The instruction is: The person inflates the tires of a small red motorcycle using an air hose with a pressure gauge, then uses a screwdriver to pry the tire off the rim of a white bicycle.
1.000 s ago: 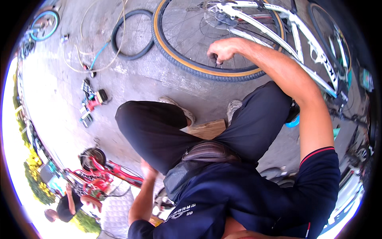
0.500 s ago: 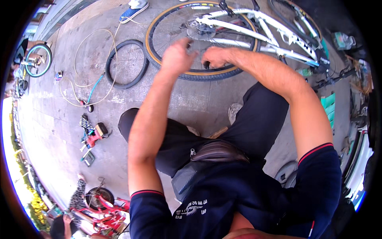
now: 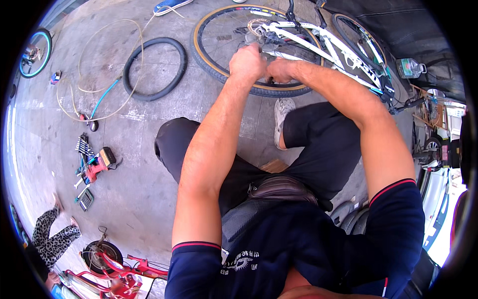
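Note:
A white bicycle (image 3: 368, 70) lies on its side on the floor ahead of me, with its tan-walled wheel (image 3: 201, 52) nearest my hands. My left hand (image 3: 247, 62) is closed over the inner part of this wheel, near the spokes; whatever its fingers hold is hidden. Close beside it, my right hand (image 3: 282, 71) is also closed, above the near rim. A small dark piece shows under the right fingers, too small to name. Both arms reach forward between my bent knees.
A loose black tyre (image 3: 182, 62) and a hose with a blue section (image 3: 105, 99) lie to the left. Nearer are wrenches (image 3: 83, 145) and a red power tool (image 3: 97, 167). A red bicycle (image 3: 134, 266) and a person (image 3: 45, 229) are at lower left. A plastic jug (image 3: 409, 68) stands right.
My left hand has moved right, closer to my right hand, and its fingers have closed. My right hand has shifted slightly right. The whole view has tilted, bringing my shoe into sight.

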`<state>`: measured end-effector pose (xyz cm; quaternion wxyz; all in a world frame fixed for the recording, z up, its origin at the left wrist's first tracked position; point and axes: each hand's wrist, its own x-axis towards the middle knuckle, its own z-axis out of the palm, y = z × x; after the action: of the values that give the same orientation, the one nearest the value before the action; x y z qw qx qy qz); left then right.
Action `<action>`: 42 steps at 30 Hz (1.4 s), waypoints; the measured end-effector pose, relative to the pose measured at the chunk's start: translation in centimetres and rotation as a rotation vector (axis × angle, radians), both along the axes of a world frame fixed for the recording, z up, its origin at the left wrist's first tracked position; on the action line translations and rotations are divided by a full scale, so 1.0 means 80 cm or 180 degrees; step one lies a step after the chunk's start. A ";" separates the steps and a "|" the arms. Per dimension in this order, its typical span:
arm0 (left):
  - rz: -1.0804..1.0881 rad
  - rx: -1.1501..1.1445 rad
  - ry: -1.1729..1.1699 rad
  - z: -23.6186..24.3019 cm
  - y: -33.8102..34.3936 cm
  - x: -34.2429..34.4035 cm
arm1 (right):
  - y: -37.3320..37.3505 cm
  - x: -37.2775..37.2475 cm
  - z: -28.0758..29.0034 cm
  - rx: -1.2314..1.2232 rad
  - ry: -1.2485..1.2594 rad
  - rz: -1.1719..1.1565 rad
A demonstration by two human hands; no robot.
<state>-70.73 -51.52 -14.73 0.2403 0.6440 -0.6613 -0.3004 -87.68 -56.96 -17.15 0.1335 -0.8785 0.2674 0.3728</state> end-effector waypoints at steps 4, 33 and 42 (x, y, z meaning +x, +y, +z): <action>-0.0096 0.0067 0.0009 -0.015 -0.017 -0.007 | -0.008 -0.009 -0.001 0.0028 -0.0219 0.0242; 0.3240 0.1215 0.2895 -0.099 0.110 -0.025 | -0.019 -0.032 -0.030 -0.0288 -0.1455 0.0752; 0.2532 0.1521 0.4339 -0.147 0.101 -0.057 | -0.026 -0.008 0.041 -0.0657 -0.1934 -0.0377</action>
<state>-75.29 -43.45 -26.52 0.5339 0.5403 -0.0111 -0.6504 -88.31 -59.03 -13.90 0.1389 -0.9414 0.3023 0.0561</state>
